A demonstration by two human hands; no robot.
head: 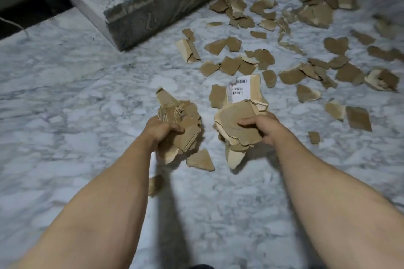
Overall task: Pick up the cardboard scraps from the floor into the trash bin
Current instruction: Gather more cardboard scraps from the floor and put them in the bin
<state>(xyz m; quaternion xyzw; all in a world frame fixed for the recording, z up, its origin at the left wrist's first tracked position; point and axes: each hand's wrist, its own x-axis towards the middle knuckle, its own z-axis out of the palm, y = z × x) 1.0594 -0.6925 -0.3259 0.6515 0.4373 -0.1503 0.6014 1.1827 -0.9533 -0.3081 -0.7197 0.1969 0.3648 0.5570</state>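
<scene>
Both hands' fingers clamped: left hand (160,130) and right hand (261,128) each grip cardboard scraps (238,125).

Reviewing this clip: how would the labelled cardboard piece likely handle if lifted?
The labelled cardboard piece looks flat and thin, so probably light. Its torn edges suggest it may bend somewhat. Lying flat on the marble floor, it may need an edge pried up.

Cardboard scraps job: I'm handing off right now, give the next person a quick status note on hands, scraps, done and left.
Left hand: shut on a bundle of scraps.
Right hand: shut on a second stack of scraps, with a labelled piece at its far end.
Trash bin: not in view.
Done: two handfuls gathered.
Left: bin both handfuls; many loose scraps on the marble floor ahead and right, plus a few near the hands.
</scene>
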